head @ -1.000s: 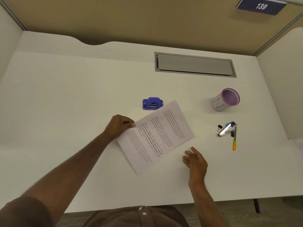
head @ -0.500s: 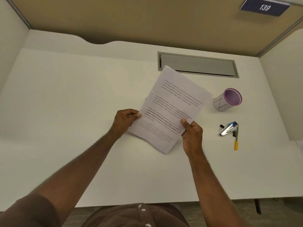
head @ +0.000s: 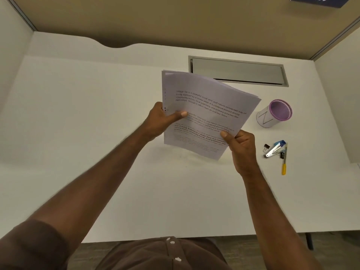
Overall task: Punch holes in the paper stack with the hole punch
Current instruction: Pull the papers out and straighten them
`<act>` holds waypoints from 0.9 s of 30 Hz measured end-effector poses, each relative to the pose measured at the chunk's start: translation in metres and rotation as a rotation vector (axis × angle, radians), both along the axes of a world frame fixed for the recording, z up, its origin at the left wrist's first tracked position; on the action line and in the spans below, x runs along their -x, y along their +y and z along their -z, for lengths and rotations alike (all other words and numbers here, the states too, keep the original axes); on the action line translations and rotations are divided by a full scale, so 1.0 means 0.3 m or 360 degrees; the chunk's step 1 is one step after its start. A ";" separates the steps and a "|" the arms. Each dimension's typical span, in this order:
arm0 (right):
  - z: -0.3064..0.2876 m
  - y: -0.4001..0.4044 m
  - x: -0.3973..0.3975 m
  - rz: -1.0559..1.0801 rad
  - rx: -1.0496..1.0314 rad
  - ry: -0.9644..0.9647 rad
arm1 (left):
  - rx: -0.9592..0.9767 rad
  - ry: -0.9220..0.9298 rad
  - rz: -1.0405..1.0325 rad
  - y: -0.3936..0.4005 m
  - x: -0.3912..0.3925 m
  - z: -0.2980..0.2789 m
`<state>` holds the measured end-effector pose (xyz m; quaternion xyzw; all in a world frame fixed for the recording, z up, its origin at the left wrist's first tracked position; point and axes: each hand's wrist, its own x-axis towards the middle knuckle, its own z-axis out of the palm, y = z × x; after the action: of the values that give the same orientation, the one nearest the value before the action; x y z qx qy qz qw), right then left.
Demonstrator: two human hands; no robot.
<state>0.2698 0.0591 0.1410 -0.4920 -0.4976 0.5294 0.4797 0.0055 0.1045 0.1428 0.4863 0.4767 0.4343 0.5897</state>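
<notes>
We see the paper stack point(head: 204, 106) raised off the tabletop point(head: 97, 133), left hand point(head: 161, 119) pinching its 9 o'clock edge, right hand point(head: 241, 145) its 5 o'clock corner; loose sheets may fan or slip, misaligning the holes.

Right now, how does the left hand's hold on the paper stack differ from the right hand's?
The left hand pinches the paper stack's left edge about midway up; the right hand pinches its lower right corner. The left thumb points right across the page; the right thumb points up-left. Both keep the thumb on the printed face and hold the stack off the desk.

stack point(head: 204, 106) off surface, raised upright | right hand point(head: 242, 147) now gripping lower edge | left hand point(head: 161, 119) shifted up side
</notes>
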 end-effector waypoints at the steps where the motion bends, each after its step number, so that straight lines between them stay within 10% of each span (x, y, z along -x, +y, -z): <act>1: 0.003 -0.003 -0.003 0.0005 -0.0004 0.0016 | -0.0040 -0.0001 -0.0047 -0.008 -0.009 0.000; 27: 0.085 -0.104 0.078 0.0291 0.0037 -0.0080 | -0.0057 0.0073 -0.0247 -0.171 -0.086 0.092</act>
<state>0.2465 0.0280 0.1155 -0.5539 -0.4565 0.4765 0.5077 0.0313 0.0531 0.1151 0.4680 0.5185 0.4759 0.5345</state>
